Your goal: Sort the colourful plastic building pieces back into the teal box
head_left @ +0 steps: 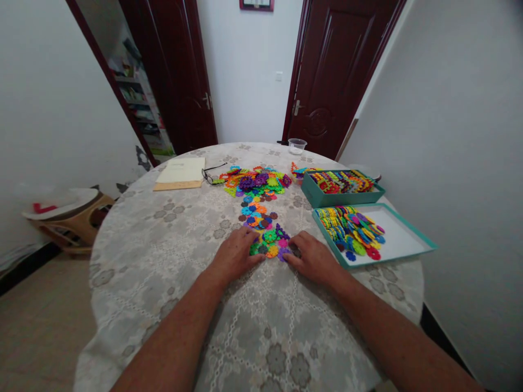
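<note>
A flat cluster of joined plastic flower discs [270,243], green, orange, pink and purple, lies on the round table between my two hands. My left hand [236,252] rests palm down at its left edge, fingertips touching the discs. My right hand [311,257] rests palm down at its right edge, fingers curled against the pieces. Neither hand lifts anything. A trail of loose discs [256,213] leads from the cluster to a bigger heap of colourful discs [255,182] farther back.
A lace tablecloth [171,256] covers the table. A teal box [342,188] of stacked discs and its lid tray [400,239] with more discs stand at right. Glasses [212,173], a notebook [180,173] and a clear bowl [297,145] lie at the back. A wooden stool [69,215] stands at left.
</note>
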Demonstrator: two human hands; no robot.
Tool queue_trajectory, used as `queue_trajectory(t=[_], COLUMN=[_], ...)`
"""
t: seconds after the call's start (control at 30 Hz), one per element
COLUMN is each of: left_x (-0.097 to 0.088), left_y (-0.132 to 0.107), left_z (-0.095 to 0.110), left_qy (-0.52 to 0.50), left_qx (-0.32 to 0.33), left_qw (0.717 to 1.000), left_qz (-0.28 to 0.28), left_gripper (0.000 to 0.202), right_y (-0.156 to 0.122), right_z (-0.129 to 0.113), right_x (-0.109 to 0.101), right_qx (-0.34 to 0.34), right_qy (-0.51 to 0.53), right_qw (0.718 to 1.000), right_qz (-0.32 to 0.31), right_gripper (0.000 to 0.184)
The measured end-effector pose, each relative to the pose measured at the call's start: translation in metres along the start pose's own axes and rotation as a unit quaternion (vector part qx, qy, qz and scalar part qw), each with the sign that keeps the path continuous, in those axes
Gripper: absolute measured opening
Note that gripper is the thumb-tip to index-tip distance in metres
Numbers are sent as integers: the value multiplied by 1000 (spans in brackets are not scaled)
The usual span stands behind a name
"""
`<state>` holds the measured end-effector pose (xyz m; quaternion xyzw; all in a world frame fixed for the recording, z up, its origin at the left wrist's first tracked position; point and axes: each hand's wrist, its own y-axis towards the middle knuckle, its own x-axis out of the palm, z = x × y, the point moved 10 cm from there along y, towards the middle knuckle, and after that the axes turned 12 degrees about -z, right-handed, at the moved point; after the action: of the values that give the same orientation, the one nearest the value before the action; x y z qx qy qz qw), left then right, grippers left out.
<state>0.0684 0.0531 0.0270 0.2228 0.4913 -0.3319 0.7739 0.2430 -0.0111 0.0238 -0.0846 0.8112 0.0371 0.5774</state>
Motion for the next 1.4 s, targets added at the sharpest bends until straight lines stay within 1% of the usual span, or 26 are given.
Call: queue_trajectory(t=[0.17,0.37,0.5,0.53,0.6,0.67,0.77,0.9,1.0,1.07,1.13,1.17,1.23,1.3,1.4], left_x=[2,8,10,9,9,9,8,7,7,7,5,4,1,1,8], left_y=[-2,-1,0,-1,-1,-2,-3,-4,-5,-4,-2,-2,-1,1,4], left_z=[-3,-9,-13,-13,-14,-16,-18,-18,-18,-13,-6,-4,-2,1,6], left_qy=[14,2,13,18,28,37,35,18,-15,-50,-90,-111,-151,-191,-248], left_qx=[-13,-27,-41,-43,-50,-65,-85,-93,-98,-80,-51,-41,-32,-19,12], left_qw=[1000,999,998,998,998,996,994,994,993,993,992,991,987,980,967], left_qz=[-23,-47,-41,-37,-34,-40,-52,-60,-69,-71,-66,-61,-49,-44,-53], left_gripper=[30,21,24,27,29,28,26,25,27,25,19,15,11,11,14], right_y=[-2,2,3,3,2,2,4,5,4,3,3,4,3,1,-2], right_z=[-3,-4,-5,-6,-10,-14,-15,-13,-17,-22,-23,-19,-1,24,51], right_x=[-1,5,10,10,10,10,9,7,6,6,2,-3,-14,-25,-32], right_qx=[-4,13,13,12,9,4,3,1,-21,-43,-58,-56,-24,29,81], right_qy=[0,33,49,45,30,22,31,72,116,156,203,222,240,223,174], right_qw=[1000,999,998,998,999,999,998,997,993,986,977,973,970,973,979], right_qz=[-12,-35,-47,-44,-39,-42,-51,-40,-34,-39,-34,-22,18,57,71], right_gripper=[28,22,15,16,24,29,24,23,25,22,15,13,15,19,25])
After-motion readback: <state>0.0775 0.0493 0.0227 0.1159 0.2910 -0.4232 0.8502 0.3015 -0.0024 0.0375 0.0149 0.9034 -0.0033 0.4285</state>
